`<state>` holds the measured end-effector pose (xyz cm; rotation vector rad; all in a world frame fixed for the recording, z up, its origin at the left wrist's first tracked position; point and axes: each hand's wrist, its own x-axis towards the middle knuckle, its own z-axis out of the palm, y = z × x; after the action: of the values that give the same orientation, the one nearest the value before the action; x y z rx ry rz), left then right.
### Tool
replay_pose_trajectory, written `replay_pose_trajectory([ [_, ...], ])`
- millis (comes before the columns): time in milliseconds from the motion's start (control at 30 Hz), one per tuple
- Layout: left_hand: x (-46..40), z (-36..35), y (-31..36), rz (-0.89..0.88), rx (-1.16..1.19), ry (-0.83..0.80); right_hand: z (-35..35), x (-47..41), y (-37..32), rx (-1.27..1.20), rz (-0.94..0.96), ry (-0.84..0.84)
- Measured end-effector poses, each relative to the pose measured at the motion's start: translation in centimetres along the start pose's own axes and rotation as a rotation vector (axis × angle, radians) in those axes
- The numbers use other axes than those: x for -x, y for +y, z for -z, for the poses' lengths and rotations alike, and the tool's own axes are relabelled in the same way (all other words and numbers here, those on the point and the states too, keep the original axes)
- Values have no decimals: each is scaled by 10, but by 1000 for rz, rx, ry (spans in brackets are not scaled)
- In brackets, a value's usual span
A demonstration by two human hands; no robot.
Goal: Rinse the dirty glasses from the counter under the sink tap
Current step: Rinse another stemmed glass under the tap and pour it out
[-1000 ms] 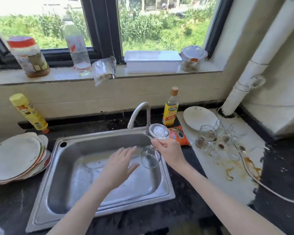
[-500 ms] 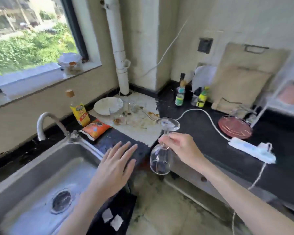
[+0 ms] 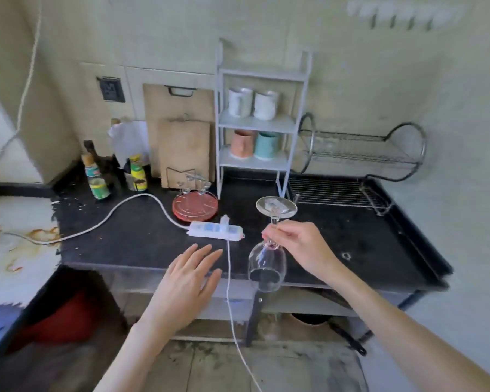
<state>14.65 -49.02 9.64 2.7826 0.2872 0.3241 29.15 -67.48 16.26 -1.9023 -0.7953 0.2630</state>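
right hand (image 3: 300, 244): fingers (image 3: 277, 228) pinch the thin stem of a clear stemmed wine glass (image 3: 267, 264), held upside down, round foot uppermost, smooth bowl hanging just below the fingers over the front edge of the matte black, speckled counter (image 3: 337, 236). left hand (image 3: 186, 287): fingers straight and spread, holding nothing. beyond them, a white plastic power strip (image 3: 215, 231); a chrome wire dish rack (image 3: 351, 168) further back.

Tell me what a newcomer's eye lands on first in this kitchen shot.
First, the wine glass held upside down by its stem in the right hand, in front of the black counter. Next, the left hand, open with fingers spread, just below the white power strip on the counter. Behind them, a white shelf rack holds four mugs, beside an empty wire dish rack.
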Motion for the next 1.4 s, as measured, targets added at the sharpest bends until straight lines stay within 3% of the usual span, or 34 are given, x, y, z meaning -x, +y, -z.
replay_pose_trajectory([
  [167,-71,-32,86,-122,2,-45,103,-16,44,59,-19,137],
  [367,-163,-46,139,-251,0,-25,185,-53,87,92,-45,253],
  [833,-428,-93,152,-314,-184,23,325,-245,159,214,-134,510],
  [1100,-522,-102,148,-271,-282,123,370,-359,210,333,-217,459],
  [1400,-536,-110,155,-145,-352,134,362,-418,271,309,-237,281],
])
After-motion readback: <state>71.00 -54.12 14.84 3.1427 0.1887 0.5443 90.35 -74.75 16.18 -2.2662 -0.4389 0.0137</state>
